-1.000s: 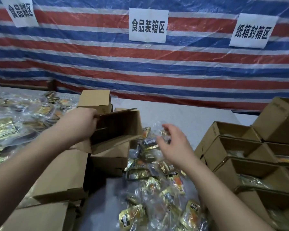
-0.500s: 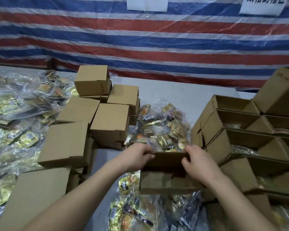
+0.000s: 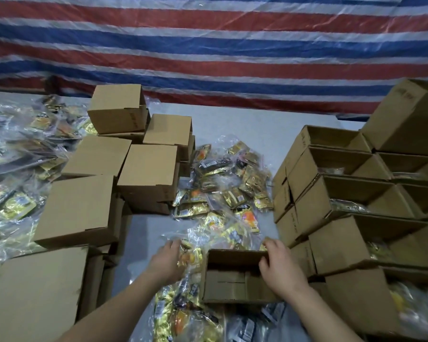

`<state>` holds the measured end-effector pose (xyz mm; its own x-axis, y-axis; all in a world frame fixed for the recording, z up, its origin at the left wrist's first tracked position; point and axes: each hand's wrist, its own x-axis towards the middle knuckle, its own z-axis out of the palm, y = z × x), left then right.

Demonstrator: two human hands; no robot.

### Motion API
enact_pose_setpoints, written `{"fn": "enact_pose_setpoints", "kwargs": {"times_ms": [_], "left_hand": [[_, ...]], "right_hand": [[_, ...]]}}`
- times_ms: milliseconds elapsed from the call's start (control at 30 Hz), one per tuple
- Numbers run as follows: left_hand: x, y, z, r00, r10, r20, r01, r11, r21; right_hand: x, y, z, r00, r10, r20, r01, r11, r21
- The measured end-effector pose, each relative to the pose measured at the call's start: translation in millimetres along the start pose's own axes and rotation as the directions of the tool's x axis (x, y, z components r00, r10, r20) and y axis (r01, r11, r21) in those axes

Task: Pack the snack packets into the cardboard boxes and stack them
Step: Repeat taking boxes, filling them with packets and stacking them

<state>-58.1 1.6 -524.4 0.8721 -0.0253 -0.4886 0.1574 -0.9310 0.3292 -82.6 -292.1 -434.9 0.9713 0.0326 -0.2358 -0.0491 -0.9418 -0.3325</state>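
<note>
An open empty cardboard box sits low in the middle on a heap of snack packets in clear bags. My right hand grips the box's far right rim, thumb inside. My left hand lies just left of the box on a clear bag of gold and orange packets, fingers curled into the plastic. More packets lie under and in front of the box.
Closed boxes stand stacked at left and centre. Open boxes holding packets are stacked in rows at right. Further bagged packets cover the far left. A striped tarp hangs behind the grey table.
The box came down from my left hand onto the packet heap. My left hand has let go of its rim and moved left onto a bag; my right hand stays on the box.
</note>
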Motion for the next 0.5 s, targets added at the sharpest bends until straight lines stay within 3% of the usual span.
{"fn": "enact_pose_setpoints", "kwargs": {"times_ms": [200,400,500], "left_hand": [[22,-7,37,0.993,-0.017,0.118,0.006,0.995,0.095],[27,1,47,0.997,-0.070,0.023,0.067,0.991,0.120],[20,7,44,0.990,-0.119,-0.070,0.132,0.968,0.215]], "right_hand": [[-5,-9,2,0.999,-0.036,-0.027,0.033,0.996,-0.082],[-10,-19,11,0.998,-0.060,-0.007,0.059,0.990,-0.131],[-10,-17,13,0.998,-0.056,-0.017,0.054,0.992,-0.117]]}}
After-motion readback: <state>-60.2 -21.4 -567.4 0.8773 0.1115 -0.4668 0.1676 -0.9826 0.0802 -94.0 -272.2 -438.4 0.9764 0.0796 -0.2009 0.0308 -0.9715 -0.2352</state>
